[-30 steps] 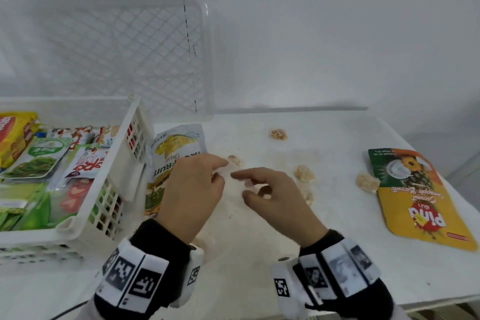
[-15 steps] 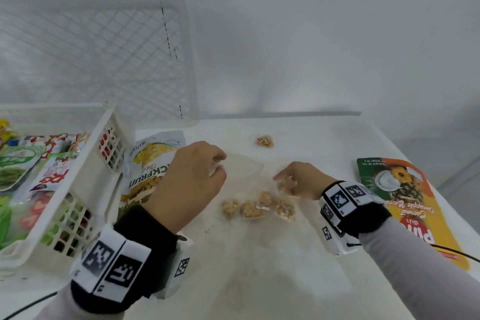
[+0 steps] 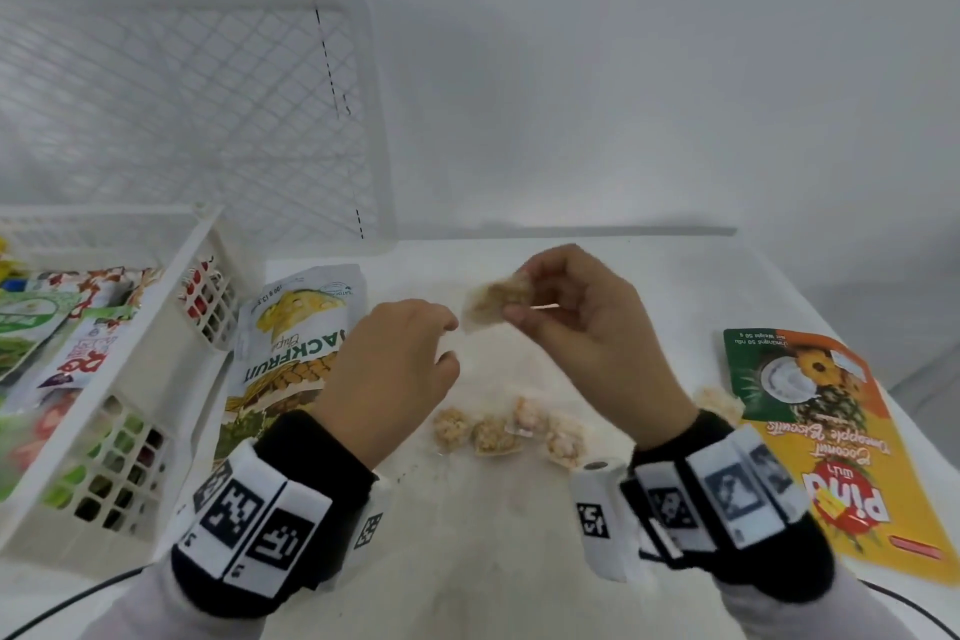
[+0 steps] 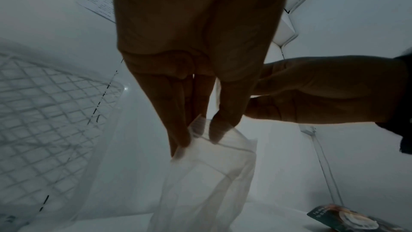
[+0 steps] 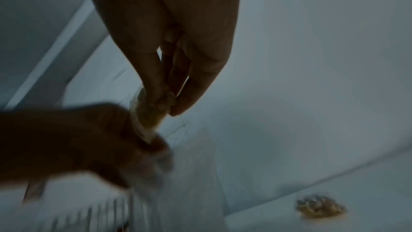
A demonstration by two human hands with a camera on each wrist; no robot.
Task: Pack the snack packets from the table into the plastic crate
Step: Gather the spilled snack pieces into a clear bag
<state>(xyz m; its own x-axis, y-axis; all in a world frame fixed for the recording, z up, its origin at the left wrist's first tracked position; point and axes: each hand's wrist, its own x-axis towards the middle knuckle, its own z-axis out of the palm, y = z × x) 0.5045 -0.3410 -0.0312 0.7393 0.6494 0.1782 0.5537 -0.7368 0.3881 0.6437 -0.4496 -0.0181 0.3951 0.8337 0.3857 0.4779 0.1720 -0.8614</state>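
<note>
Since half a second ago the right hand (image 3: 587, 327) has risen off the worktop (image 3: 519, 561), its fingertips pinching a small crumbly beige snack piece (image 3: 498, 299) in clear wrap. Beside it the left hand (image 3: 395, 369) pinches the rim of a thin clear plastic bag (image 4: 214, 174). Below the snack piece lie four more lumpy wrapped pieces (image 3: 506, 429). Left of them a glossy jackfruit pouch (image 3: 291, 348) leans against the white lattice crate (image 3: 156, 327); right lies a flat orange biscuit pouch (image 3: 831, 431) on the scuffed white surface.

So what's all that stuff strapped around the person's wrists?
Both hands are bare. Each wrist wears a black band: the left wrist band carries white panels printed with black square codes, the right wrist band has similar panels and a white boxy unit. Light grey sleeves run behind, and thin black cables trail off at both sides.
</note>
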